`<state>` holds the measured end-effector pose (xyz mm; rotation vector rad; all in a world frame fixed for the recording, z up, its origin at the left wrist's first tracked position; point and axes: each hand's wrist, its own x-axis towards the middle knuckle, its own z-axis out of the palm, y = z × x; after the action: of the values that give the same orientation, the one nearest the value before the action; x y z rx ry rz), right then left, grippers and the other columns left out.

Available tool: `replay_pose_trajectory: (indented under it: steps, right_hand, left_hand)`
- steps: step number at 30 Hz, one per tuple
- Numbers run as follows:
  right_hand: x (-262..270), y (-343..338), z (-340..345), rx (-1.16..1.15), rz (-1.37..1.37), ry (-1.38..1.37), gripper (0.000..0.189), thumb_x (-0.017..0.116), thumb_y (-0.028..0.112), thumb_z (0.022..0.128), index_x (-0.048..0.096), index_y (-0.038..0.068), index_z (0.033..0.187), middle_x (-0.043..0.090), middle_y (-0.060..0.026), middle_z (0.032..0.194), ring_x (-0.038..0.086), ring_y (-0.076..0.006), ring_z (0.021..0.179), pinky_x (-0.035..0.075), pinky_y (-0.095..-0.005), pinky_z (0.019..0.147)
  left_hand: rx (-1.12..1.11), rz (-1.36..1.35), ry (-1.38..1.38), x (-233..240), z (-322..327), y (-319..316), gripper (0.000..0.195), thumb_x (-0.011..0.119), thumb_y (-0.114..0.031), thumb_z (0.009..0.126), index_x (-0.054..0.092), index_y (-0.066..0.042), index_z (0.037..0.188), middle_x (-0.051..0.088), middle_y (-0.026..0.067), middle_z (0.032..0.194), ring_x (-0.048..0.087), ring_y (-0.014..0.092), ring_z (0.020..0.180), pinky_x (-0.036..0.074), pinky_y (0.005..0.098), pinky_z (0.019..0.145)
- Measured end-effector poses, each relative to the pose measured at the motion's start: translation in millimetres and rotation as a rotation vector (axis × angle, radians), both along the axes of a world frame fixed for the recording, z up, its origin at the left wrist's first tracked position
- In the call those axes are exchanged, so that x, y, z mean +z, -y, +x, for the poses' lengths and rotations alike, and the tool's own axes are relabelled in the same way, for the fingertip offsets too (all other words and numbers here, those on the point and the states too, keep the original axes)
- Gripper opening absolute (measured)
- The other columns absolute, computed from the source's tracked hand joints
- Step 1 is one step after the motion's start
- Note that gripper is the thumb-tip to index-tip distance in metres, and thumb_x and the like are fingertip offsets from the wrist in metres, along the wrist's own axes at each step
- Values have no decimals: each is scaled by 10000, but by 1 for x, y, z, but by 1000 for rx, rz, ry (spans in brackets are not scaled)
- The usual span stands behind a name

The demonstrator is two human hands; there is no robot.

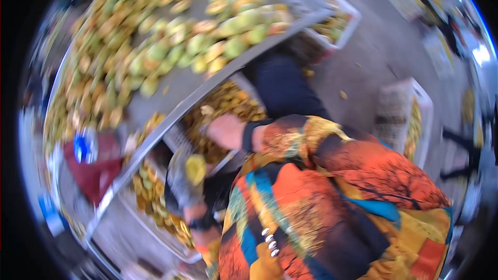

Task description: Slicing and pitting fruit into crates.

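My left hand (181,181), in a grey glove, holds a yellow cut piece of fruit (195,169) on its palm side, below the metal edge of the table. My bare right hand (225,130) reaches over a crate of yellow-brown fruit pieces (233,101) under that edge. Blur hides its fingers, so whether they grip anything is unclear. Beyond both hands, green and yellow cut fruit (194,42) lies heaped on the metal-edged table (210,85).
A dark red cloth or bag (93,167) and a blue-and-clear object (85,146) lie on the table's left part. Another crate of fruit pieces (155,198) stands beside my left arm. White crates (422,120) sit on the floor (350,97) at right.
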<state>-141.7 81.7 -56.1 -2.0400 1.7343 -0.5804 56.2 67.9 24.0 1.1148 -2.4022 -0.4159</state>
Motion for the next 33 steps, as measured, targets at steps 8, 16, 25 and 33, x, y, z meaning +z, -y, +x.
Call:
replay_pose_trajectory:
  steps: [8,16,25,33]
  right_hand:
    - [-6,-13,-16,311,111,265,301,614,243,725,541,-19,855,567,-194,733,563,-393,732,446,-471,654]
    - [53,-24,-58,65,364,279,208,590,161,704,524,15,835,581,-216,720,584,-398,718,440,-474,628]
    - [80,-59,-105,-77,224,319,282,594,213,787,519,91,1030,601,-177,796,587,-360,758,449,-437,659]
    - [83,-40,-92,-164,177,487,382,642,226,778,511,53,1092,599,-168,803,598,-340,739,467,-378,654]
  left_hand:
    - [517,503,182,-4,243,35,471,485,-335,904,532,41,1183,598,170,1104,585,285,915,479,383,797]
    - [280,351,-155,34,31,141,383,613,-211,832,555,-94,1191,596,124,1131,570,229,1032,425,331,909]
    - [97,173,499,-18,-98,249,537,697,-176,696,530,-168,1206,567,179,1129,556,327,1026,440,378,898]
    - [162,715,162,8,-82,207,485,735,-242,710,553,-37,1110,628,112,1000,612,242,915,501,336,793]
